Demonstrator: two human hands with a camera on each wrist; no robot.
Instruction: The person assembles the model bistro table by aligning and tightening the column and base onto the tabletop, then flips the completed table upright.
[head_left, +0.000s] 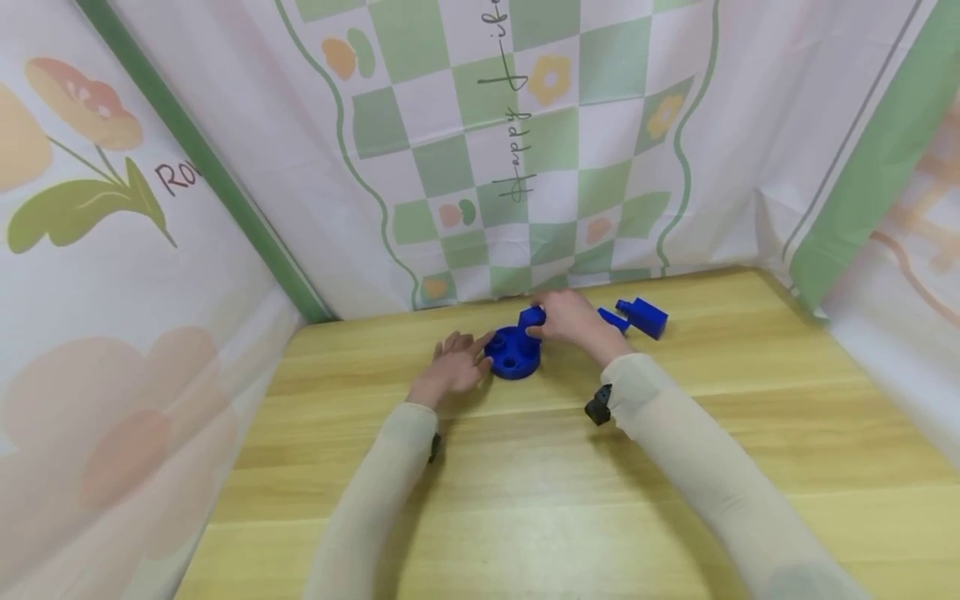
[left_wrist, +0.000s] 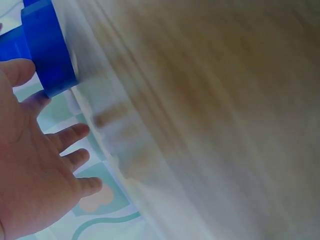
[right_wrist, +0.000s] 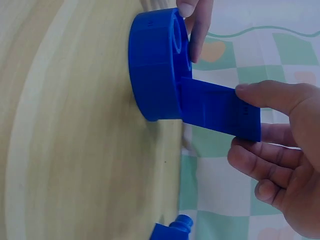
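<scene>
A round blue base (head_left: 512, 353) with round holes in its top lies on the wooden table. My left hand (head_left: 454, 364) is at its left rim, the thumb and index finger touching the edge. In the left wrist view the other fingers (left_wrist: 75, 135) spread out straight. My right hand (head_left: 566, 321) pinches a blue rectangular block (right_wrist: 215, 110) between thumb and fingers. The block's lower end meets the top of the base at its far right side, and it stands up from there. Its outer end sits in the fingertips.
To the right of the base lies a blue block with a stepped round peg (head_left: 647, 318). Beside it, another blue piece (head_left: 613, 320) is partly hidden behind my right hand. Printed cloth (head_left: 480, 250) hangs along the table's back edge, with more cloth at both sides.
</scene>
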